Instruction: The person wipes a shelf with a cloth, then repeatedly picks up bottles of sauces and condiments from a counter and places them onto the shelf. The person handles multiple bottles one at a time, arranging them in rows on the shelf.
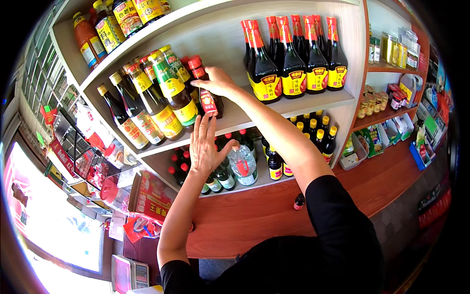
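On the middle shelf, my right hand [219, 82] is wrapped round the upper part of a dark sauce bottle [209, 103] with a red cap and a red label. My left hand [203, 149] is held up at the shelf's front edge, its fingers stretched out and the thumb apart. Its fingertips are by the foot of that bottle; whether they touch it I cannot tell. Just left of the held bottle stands a dark bottle [187, 111] with a green and yellow label. More dark bottles with yellow labels [167, 122] line the shelf further left.
Several red-topped soy sauce bottles [293, 81] stand to the right on the same shelf. Below are a clear plastic bottle [243, 166] and yellow-capped bottles [275, 164]. A small bottle [299, 201] is on the reddish wooden counter [254, 230]. Jars [373, 104] fill the right-hand shelves.
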A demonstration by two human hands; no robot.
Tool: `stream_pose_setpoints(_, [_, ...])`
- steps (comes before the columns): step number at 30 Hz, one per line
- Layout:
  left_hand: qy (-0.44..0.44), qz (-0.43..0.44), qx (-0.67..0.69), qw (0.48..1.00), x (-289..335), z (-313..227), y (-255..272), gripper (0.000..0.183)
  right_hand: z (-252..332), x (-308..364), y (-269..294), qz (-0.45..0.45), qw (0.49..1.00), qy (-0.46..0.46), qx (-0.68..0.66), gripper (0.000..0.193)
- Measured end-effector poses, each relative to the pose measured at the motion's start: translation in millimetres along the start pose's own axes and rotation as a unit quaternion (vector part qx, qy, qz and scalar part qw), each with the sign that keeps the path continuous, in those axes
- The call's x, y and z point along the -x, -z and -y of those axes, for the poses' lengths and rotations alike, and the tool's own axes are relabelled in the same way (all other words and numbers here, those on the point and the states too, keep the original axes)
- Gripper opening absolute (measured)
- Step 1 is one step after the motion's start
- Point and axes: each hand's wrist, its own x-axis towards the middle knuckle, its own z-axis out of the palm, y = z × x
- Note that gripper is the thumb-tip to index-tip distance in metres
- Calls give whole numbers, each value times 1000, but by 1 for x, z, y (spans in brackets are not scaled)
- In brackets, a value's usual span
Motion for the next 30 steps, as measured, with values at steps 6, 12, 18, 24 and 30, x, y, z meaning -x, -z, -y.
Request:
stream_pose_setpoints(6, [-3,3,-31,1000,-12,-9,-34,84,-14,26,3,-27,998,53,-3,57])
stream_pose_setpoints(12, [9,2,-53,999,-4,4,-38,84,13,149,60,-47,985,166,5,28])
stream_pose_setpoints(18, [-34,8,-36,999,-24,-9,-43,80,-75,322,158,-193,977,-66,68,8])
stream_pose_setpoints(24, [10,11,13,1000,-18,-4,-39,68,-182,467,174,-14,934,-316,165,41])
stream_pose_setpoints(30, [49,-19,57,997,-25,-4,-44,64,-258,494,147,47,967,-235,84,68])
